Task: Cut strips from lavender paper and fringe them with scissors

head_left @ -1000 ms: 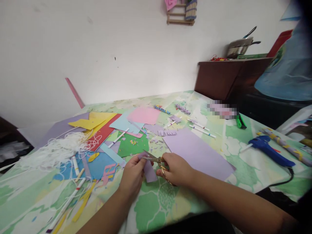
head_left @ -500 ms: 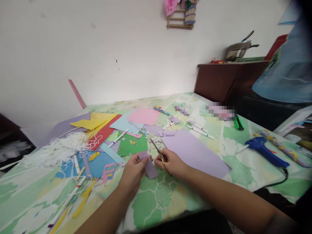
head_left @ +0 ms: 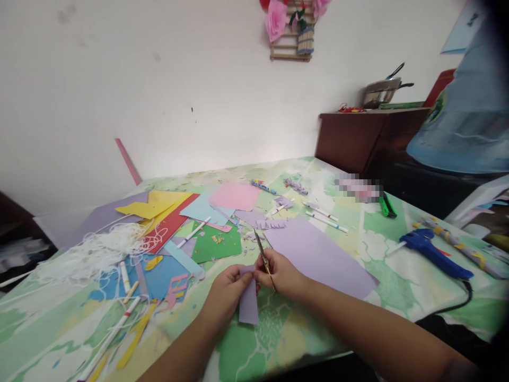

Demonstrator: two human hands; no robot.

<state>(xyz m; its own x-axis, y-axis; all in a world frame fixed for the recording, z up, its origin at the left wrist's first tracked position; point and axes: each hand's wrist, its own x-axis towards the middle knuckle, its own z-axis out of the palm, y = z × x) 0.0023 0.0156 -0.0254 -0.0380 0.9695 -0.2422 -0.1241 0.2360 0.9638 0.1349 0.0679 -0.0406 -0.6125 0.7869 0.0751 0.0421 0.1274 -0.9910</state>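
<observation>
My left hand (head_left: 227, 291) pinches a purple paper strip (head_left: 248, 305) near its top, and the strip hangs toward me. Close beside it, my right hand (head_left: 280, 275) holds a pair of scissors (head_left: 261, 252), blades pointing up and away; they look closed. The right fingertips meet the strip's top edge by the left thumb; I cannot tell how firmly they grip it. Beyond my right hand lies a large purple sheet (head_left: 318, 254), with a fringed purple strip (head_left: 270, 224) at its far corner. A green sheet (head_left: 218, 244) strewn with small scraps lies ahead of my left hand.
White string (head_left: 99, 249) is heaped at left near coloured sheets and yellow strips (head_left: 137, 334). Several white pens (head_left: 326, 221) lie farther back. At right are a blue glue gun (head_left: 435, 253), its cord, a green cutter (head_left: 387, 206) and a decorated stick (head_left: 463, 246).
The purple strip has turned from slanted to nearly upright. My right hand has come closer to it, fingertips now at its top edge, with the scissors still in hand. The view has tilted slightly up.
</observation>
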